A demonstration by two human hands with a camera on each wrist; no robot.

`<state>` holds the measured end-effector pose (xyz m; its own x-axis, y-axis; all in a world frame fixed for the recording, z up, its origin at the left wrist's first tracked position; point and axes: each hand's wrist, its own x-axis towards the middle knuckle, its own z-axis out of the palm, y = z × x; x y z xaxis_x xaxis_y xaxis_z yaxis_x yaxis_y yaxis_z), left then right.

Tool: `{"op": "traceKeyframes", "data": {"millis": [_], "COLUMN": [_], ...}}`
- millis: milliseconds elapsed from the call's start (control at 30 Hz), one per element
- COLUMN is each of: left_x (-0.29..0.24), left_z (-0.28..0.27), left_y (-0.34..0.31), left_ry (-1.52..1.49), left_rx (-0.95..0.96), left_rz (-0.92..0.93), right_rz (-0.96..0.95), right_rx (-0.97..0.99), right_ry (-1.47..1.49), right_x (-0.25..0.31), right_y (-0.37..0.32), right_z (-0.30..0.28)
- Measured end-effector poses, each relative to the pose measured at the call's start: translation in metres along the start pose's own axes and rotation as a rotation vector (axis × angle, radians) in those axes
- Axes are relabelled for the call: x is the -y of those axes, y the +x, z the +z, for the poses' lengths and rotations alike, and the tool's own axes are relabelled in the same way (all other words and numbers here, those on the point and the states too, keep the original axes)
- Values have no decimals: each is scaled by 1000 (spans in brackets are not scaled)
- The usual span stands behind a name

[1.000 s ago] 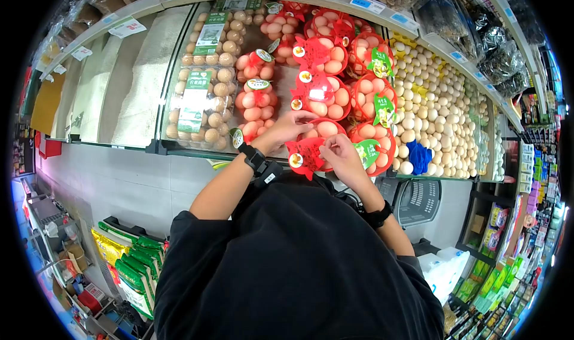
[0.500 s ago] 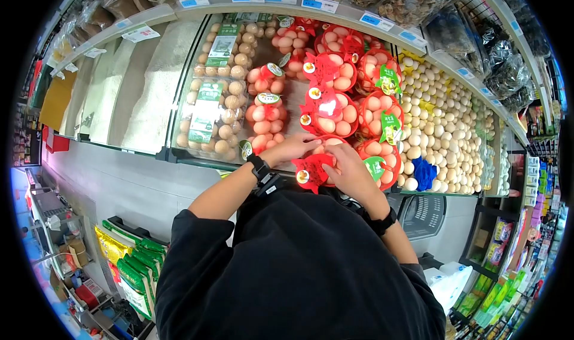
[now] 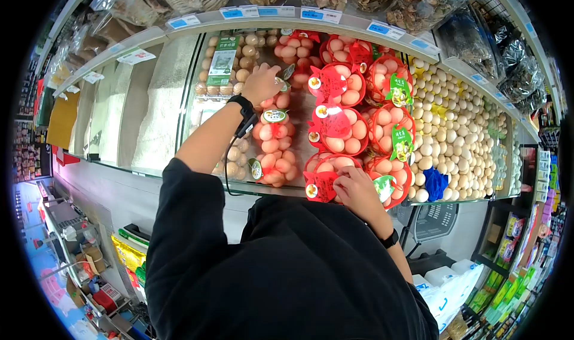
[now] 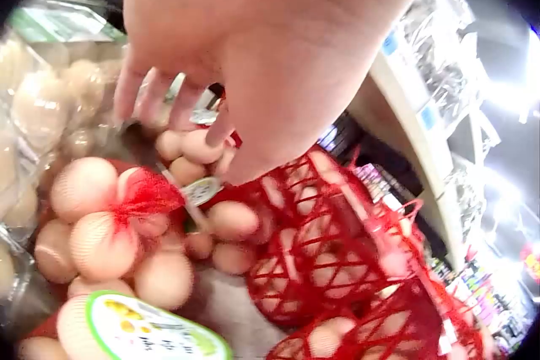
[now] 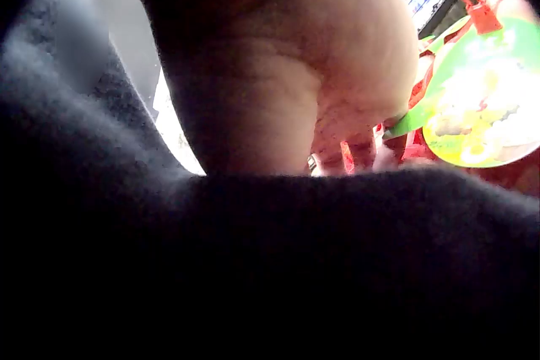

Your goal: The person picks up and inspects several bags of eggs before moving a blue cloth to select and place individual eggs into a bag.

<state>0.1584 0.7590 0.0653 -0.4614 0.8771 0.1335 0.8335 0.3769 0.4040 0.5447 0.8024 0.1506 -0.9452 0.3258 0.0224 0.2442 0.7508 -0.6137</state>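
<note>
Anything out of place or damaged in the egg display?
One oddity: a crumpled blue cloth or bag, can't tell which, lies on the loose eggs at their near end. It doesn't match the stock around it. No cracked or spilled eggs visible.

The left hand [image 3: 262, 84] is hovering over the netted eggs [image 3: 275, 135], just beside the clear egg cartons [image 3: 221, 65]. The right hand [image 3: 357, 187] is touching the nearest red egg basket [image 3: 344, 162], its fingers bending. A blue cloth [image 3: 436, 183] is lying on loose eggs [image 3: 451, 142]. 2 dark wristbands [image 3: 242, 107] are circling the wrists.
</note>
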Motion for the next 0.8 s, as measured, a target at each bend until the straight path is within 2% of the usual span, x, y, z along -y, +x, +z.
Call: {"op": "traceKeyframes", "data": {"millis": [67,200,300,333,367,433,467,533,567,633,700,800], "left_x": [2,-11,-40,-40,-42,-44,-37,-21,-15,-6,-4,-10], "left_z": [11,37,37,46,50,55,64,80,84,84,83,62], "left_y": [4,36,47,54,55,55,55,58,61,64,63,64], "left_ry": [79,-4,95,116,110,-172,-177,-186,-189,-327,-335,-297], "left_rx": [110,12,40,160,157,63,62,-88,-87,-13,-17,119], "left_rz": [1,-108,-41,-124,-127,-206,-211,-68,-77,29,34,8], "right_rz": [33,76,98,113,128,145,149,152,152,151,161,165], "right_rx": [-6,1,21,19,17,33,22,19,13,19,16,14], "right_ry": [29,40,41,54,68,70,77,84,78,76,90,100], "right_x": [1,1,2,2,3,3,2,2,3,5,6,4], "right_y": [-2,-3,-2,-3,-3,-3,-4,-3,-2,-2,-1,-1], "right_z": [1,1,1,1,2,2,4,4,3,3,2,3]}}
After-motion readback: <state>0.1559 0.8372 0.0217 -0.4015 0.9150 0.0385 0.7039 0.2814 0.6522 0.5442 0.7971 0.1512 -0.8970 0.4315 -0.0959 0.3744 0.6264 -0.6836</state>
